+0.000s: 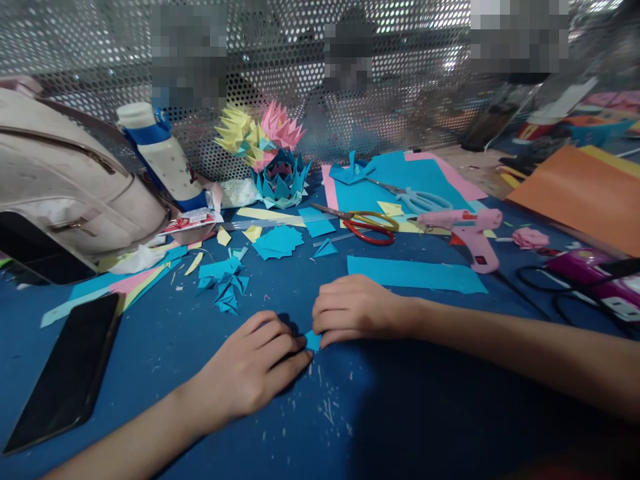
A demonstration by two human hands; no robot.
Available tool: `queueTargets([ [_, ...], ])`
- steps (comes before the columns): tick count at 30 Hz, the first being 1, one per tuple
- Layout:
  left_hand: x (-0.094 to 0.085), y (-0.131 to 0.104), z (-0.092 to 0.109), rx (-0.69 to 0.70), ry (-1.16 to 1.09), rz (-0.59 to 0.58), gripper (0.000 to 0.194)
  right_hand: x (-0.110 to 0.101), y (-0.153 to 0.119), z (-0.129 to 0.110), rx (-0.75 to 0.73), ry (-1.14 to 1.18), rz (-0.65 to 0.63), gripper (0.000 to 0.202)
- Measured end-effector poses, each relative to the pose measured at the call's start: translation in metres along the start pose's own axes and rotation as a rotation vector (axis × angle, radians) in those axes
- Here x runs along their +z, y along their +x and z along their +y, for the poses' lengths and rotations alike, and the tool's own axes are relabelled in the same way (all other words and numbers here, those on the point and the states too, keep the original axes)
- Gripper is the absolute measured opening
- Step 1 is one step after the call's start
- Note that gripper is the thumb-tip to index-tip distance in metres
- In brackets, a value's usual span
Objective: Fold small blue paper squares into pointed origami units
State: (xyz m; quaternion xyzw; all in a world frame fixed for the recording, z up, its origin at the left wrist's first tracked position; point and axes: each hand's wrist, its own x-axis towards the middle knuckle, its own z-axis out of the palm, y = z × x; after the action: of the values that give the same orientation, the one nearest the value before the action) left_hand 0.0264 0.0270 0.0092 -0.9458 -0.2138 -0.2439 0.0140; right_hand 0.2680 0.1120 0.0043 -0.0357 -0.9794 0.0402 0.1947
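Note:
A small piece of blue paper [313, 341] lies at the middle of the dark blue table, mostly covered by my fingers. My left hand [263, 360] is closed on its left side, thumb and fingertips at the edge. From the right, my right hand [357, 308] grips the other side with curled fingers. Beyond my left hand sits a cluster of folded blue paper pieces [227, 283]. Spiky blue paper cutouts [279, 242] and a small folded blue triangle [325, 249] lie farther back. Behind my right hand is a long blue paper strip [415, 274].
Red-and-yellow scissors [373, 225], light-blue scissors [425, 200] and a pink glue gun [467, 230] lie at the back. Paper flowers [283, 177] stand by the perforated metal panel [280, 40]. A phone [65, 373], bag [75, 173] and bottle [163, 157] are left; orange sheets [575, 197] right.

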Motion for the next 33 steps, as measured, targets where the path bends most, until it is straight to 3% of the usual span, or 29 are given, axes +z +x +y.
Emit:
queueTargets([
  [5, 0.001, -0.002, 0.000, -0.006, -0.005, 0.006, 0.030, -0.004, 0.001, -0.005, -0.103, -0.198, -0.031, 0.031],
  [9, 0.001, -0.003, 0.000, -0.009, -0.001, 0.005, 0.033, -0.003, 0.002, -0.007, -0.119, -0.186, -0.057, 0.033],
  [12, 0.000, -0.003, 0.000, -0.005, -0.006, 0.002, 0.033, -0.001, 0.004, -0.006, -0.012, 0.007, -0.066, 0.031],
  [16, -0.001, -0.002, 0.001, 0.003, -0.005, -0.015, 0.034, 0.000, 0.008, -0.009, 0.288, 0.349, -0.088, 0.014],
  [19, -0.001, -0.002, 0.001, 0.007, 0.010, -0.017, 0.034, 0.000, 0.010, -0.014, 0.418, 0.414, -0.104, 0.006],
  [26, 0.004, -0.005, 0.001, -0.012, 0.070, 0.021, 0.024, -0.002, 0.013, -0.023, 0.457, 0.376, -0.091, 0.004],
  [33, 0.003, -0.003, 0.001, -0.024, 0.094, 0.020, 0.026, -0.002, 0.015, -0.030, 0.415, 0.235, -0.097, 0.004],
])
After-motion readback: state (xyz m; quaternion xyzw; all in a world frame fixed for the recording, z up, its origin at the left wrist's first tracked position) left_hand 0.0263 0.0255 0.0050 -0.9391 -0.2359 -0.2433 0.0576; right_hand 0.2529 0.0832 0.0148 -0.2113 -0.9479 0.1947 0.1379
